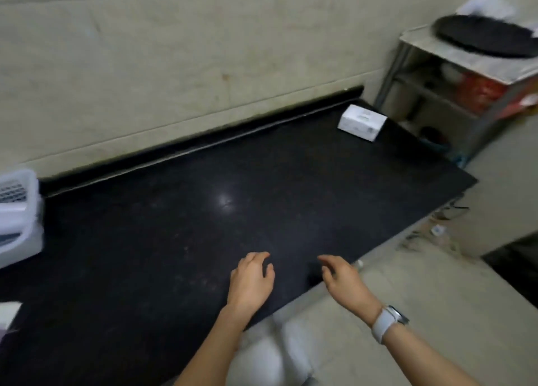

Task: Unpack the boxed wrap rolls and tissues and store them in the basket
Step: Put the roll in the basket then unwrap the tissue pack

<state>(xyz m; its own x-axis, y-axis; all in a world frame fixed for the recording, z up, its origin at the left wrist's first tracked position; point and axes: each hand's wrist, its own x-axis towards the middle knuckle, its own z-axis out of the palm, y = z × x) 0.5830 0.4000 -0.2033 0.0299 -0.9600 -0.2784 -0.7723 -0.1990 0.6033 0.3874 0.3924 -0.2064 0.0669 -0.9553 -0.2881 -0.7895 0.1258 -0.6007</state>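
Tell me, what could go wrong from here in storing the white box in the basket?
1. The white box lies at the counter's far right corner, so a careless reach could knock it off.
2. The basket stands at the far left, a long carry.
3. Both the left hand and the right hand are empty and far from the box.

hands: left hand and right hand empty, fingers loose, over counter lower centre
box: white box upper right, by wall
basket: white basket left edge

A home kitchen: black stone counter, pan on rack.
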